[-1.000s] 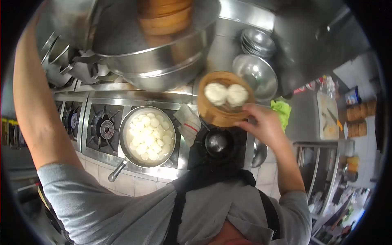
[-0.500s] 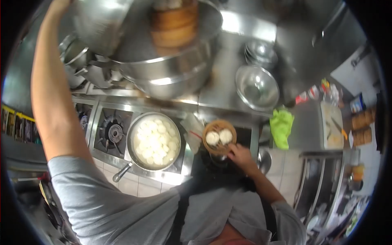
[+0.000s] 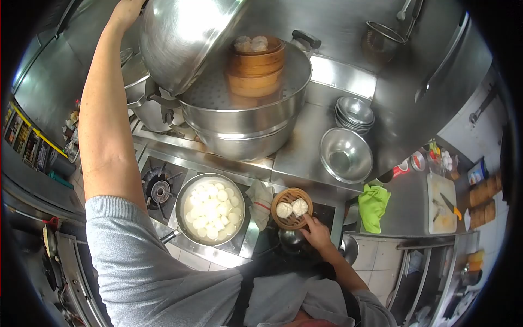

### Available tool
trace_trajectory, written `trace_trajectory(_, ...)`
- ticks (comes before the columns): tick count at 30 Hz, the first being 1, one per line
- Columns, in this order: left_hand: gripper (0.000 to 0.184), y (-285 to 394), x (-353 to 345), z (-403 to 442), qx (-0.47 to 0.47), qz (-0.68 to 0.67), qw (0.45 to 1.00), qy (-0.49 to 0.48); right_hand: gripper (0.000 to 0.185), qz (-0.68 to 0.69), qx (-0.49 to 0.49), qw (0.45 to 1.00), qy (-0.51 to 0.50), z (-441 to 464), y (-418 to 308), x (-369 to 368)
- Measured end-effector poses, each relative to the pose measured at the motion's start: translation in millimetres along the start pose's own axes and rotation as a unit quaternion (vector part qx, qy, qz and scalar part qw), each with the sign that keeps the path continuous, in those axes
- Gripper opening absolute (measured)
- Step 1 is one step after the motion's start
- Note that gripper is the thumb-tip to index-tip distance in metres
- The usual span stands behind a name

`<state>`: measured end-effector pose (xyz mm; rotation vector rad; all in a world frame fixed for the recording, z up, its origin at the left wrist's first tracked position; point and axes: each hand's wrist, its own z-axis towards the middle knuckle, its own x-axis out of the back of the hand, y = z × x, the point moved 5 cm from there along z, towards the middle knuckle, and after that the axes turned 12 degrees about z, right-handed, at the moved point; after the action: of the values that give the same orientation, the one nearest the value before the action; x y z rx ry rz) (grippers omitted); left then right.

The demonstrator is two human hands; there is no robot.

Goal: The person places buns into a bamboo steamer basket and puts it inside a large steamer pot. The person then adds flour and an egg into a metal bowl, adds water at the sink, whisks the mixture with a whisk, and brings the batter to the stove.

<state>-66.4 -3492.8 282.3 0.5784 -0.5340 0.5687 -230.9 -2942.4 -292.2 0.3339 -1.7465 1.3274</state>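
In the head view, my left hand (image 3: 129,11) is raised at the upper left, closed at the edge of a big domed steel lid (image 3: 188,41); its grip is partly cut off. The lid is tilted up over a wide steel steamer pot (image 3: 245,125). Stacked bamboo steamers (image 3: 256,73) stand inside on the perforated tray, with pale dumplings (image 3: 251,43) in the top one. Lower down, my right hand (image 3: 317,233) grips the rim of a small round bamboo steamer basket (image 3: 292,192). Two white buns (image 3: 299,206) lie side by side on its slats.
A pan (image 3: 211,240) of white round slices in liquid sits on the stove beside a burner (image 3: 160,191). A folded cloth (image 3: 261,204) lies between pan and basket. Steel bowls (image 3: 346,155), a green cloth (image 3: 373,208) and a cutting board with a knife (image 3: 441,204) are rightward.
My view has tilted upward, so the pot and its stacked steamers show more fully and sharply. My left hand still holds up the lid, and my right hand keeps hold of the basket.
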Motion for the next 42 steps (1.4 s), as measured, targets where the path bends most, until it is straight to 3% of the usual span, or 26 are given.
trace_trajectory(7,0.047,12.0,5.7,-14.3,0.025,0.000,1.000,-0.005,0.060,-0.048,-0.036,0.996,-0.065,-9.9,-47.4,53.7)
trace_trajectory(9,0.047,25.2,12.6,-28.6,0.004,-0.012,1.000,-0.001,0.052,0.047,0.044,0.996,0.057,14.0,-97.0,109.4)
trace_trajectory(11,0.048,12.6,7.1,-16.5,0.015,-0.016,1.000,-0.001,0.046,0.048,0.188,0.953,0.233,54.8,-158.1,186.9)
trace_trajectory(14,0.050,-46.5,-18.3,33.3,0.008,-0.051,0.998,-0.034,0.064,0.045,0.256,0.916,0.307,128.6,-227.6,282.3)
trace_trajectory(18,0.053,-45.9,-19.5,33.6,0.019,-0.059,0.995,-0.076,0.093,0.014,0.180,0.962,0.203,251.0,-267.0,311.1)
trace_trajectory(19,0.053,-44.9,-18.7,32.8,0.016,-0.058,0.995,-0.074,0.093,0.015,0.182,0.961,0.206,266.9,-276.5,314.4)
trace_trajectory(22,0.053,-46.5,-18.8,31.9,0.015,-0.068,0.995,-0.070,0.104,-0.104,0.135,0.978,0.123,308.4,-285.2,310.8)
trace_trajectory(27,0.055,-52.7,-18.3,35.7,0.020,-0.057,0.995,-0.075,0.118,0.057,0.123,0.991,-0.003,347.1,-267.1,288.2)
trace_trajectory(33,0.056,-49.8,-9.6,27.0,0.026,-0.026,0.998,-0.058,0.100,-0.001,0.109,0.994,-0.022,348.9,-277.6,279.3)
trace_trajectory(42,0.057,-65.4,-0.8,27.3,0.042,-0.015,0.997,-0.059,0.092,-0.099,0.109,0.989,0.000,367.0,-320.5,243.3)
